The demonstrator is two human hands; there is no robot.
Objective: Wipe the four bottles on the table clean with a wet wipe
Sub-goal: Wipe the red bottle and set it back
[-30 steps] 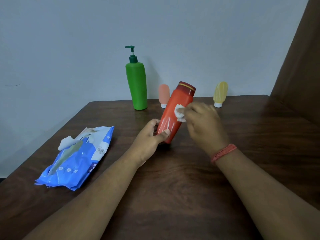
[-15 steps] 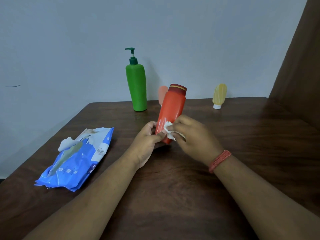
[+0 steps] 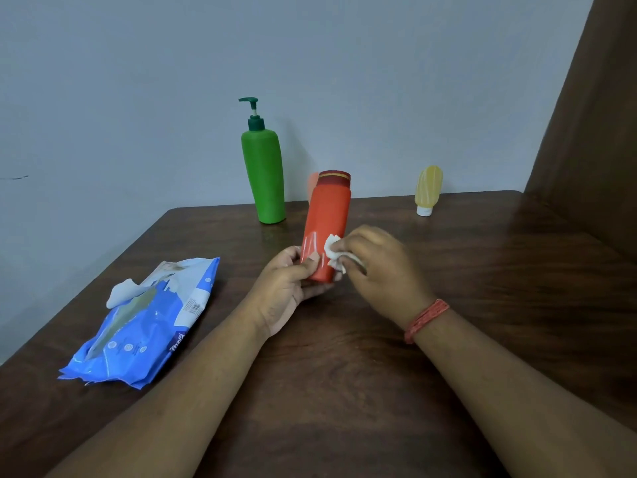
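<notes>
Left hand (image 3: 286, 288) grips base of orange bottle (image 3: 326, 229), upright near table (image 3: 482, 305) centre. Right hand (image 3: 382, 270) pinches white wet wipe (image 3: 333, 251) against bottle side. Behind: green pump bottle (image 3: 263, 177), pink tube (image 3: 312, 182) half hidden, yellow tube (image 3: 428, 188). Blue wipe pack (image 3: 148, 322) at left.

pink bottle (image 3: 313, 181) mostly hidden behind orange bottle (image 3: 326, 229); forearms cut by bottom edge.

The pump bottle (image 3: 263, 174) is standing behind the held bottle (image 3: 325, 229) to its left, the wipes pack (image 3: 148, 322) lying well left, the small tube (image 3: 427, 189) behind-right.
</notes>
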